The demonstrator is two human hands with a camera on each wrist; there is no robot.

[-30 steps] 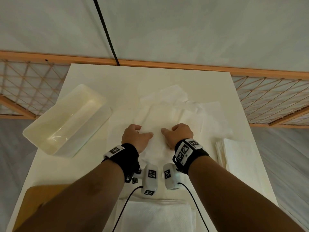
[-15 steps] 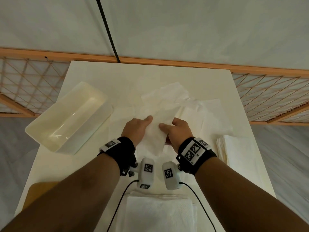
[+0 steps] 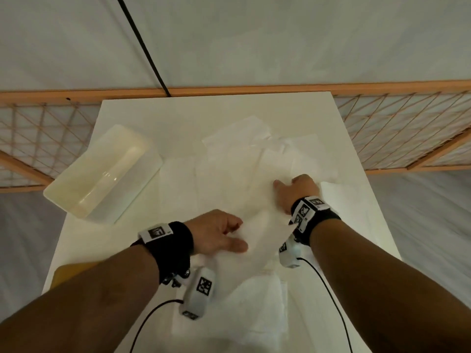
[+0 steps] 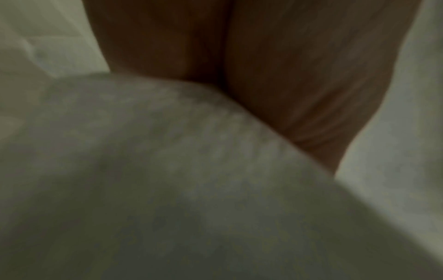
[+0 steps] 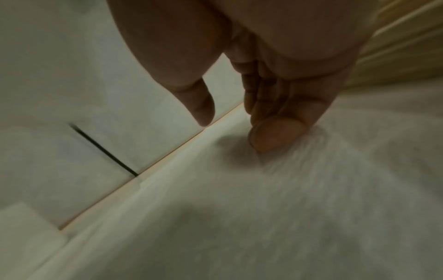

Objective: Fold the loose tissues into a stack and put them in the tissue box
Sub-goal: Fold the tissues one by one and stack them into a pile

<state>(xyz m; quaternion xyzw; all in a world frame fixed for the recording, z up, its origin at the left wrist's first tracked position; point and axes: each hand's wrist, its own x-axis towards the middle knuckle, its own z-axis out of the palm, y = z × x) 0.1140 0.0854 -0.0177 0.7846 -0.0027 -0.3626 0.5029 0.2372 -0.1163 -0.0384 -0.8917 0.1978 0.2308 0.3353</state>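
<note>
Fingers (image 5: 275, 136) of the right hand (image 3: 297, 191) press flat on the tissues (image 3: 242, 179); left hand (image 3: 216, 233) pinches a sheet.

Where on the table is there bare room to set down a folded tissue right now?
Bare table runs along the far edge, between the loose tissues and the wooden rail. A smaller strip lies near the left edge, below the tissue box. The middle is crowded: tissues overlap there under the left hand and right hand. Folded tissues fill the near edge.
</note>
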